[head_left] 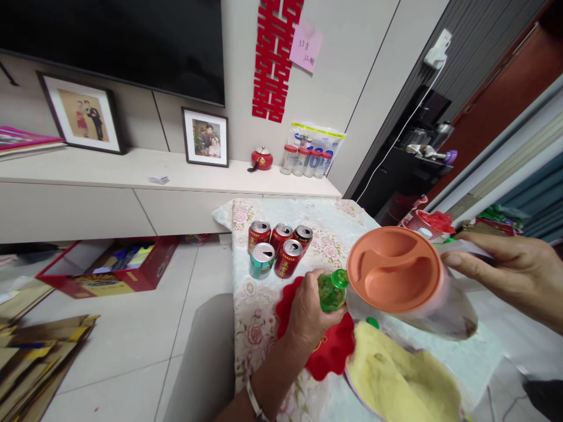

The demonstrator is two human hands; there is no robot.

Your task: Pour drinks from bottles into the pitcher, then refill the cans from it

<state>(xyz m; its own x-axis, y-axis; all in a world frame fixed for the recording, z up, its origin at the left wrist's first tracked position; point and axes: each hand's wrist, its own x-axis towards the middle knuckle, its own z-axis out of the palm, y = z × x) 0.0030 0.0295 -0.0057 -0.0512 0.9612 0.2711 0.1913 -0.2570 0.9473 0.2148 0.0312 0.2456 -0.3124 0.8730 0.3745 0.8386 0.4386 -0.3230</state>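
Note:
My left hand (308,310) is wrapped round a small green plastic bottle (331,293). The bottle has no cap on and stands over a red scalloped mat (329,357). In my right hand (505,269) is the handle of a clear pitcher (453,316) with an orange lid (396,269). The pitcher is tilted to the left, its lid edge close beside the bottle's mouth. Whether any liquid runs between them I cannot tell. A green cap (373,323) lies below the pitcher, by a yellow cloth (400,375).
Several opened red drink cans (289,258) and a teal can (262,261) stand on the flowered tablecloth (255,322). Behind, a white cabinet (176,176) carries framed photos, a red pot (262,159) and red-lidded jars (303,162). A red box (109,266) and flattened cardboard (48,357) lie at left.

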